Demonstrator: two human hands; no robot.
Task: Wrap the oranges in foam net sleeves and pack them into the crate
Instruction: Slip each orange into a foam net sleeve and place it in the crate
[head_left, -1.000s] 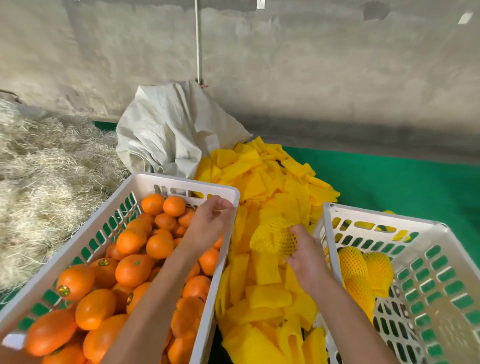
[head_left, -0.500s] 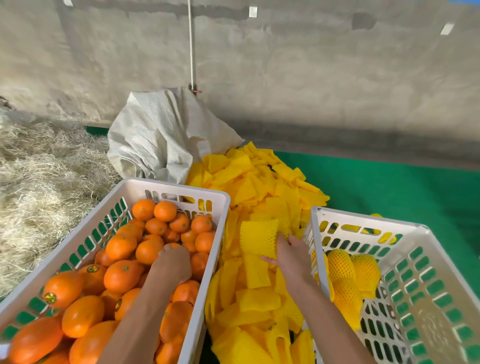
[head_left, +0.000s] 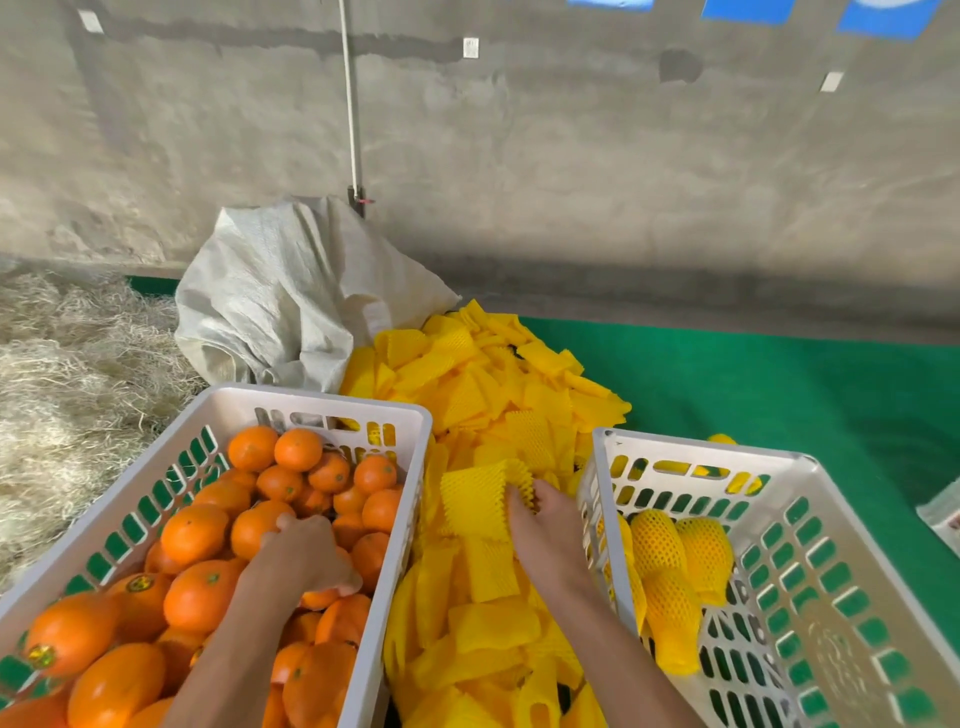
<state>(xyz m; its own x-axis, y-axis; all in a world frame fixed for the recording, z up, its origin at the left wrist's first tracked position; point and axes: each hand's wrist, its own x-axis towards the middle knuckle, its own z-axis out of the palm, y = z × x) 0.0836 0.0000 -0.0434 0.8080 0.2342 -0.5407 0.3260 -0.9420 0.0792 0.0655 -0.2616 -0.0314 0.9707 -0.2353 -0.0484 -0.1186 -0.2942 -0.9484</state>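
A white plastic crate on the left is full of bare oranges. The left hand reaches down into it. Its fingers curl over one orange in the middle of the pile and grip it. The hand hides most of that orange.

Between the two crates lies a big heap of yellow foam net sleeves. It runs from the near edge to the far end of the crates. The right hand is on top of this heap, right beside the second crate. Its fingers pinch the edge of one foam net sleeve, which is lifted a little and stands up from the heap.

The second white crate sits on the right. In it, near its left wall, lie a few oranges already in yellow net sleeves. The rest of its floor is bare.

Far behind the left crate is a crumpled white woven sack. Dry straw is piled at the far left. A green mat covers the floor on the right. A grey concrete wall stands at the back.
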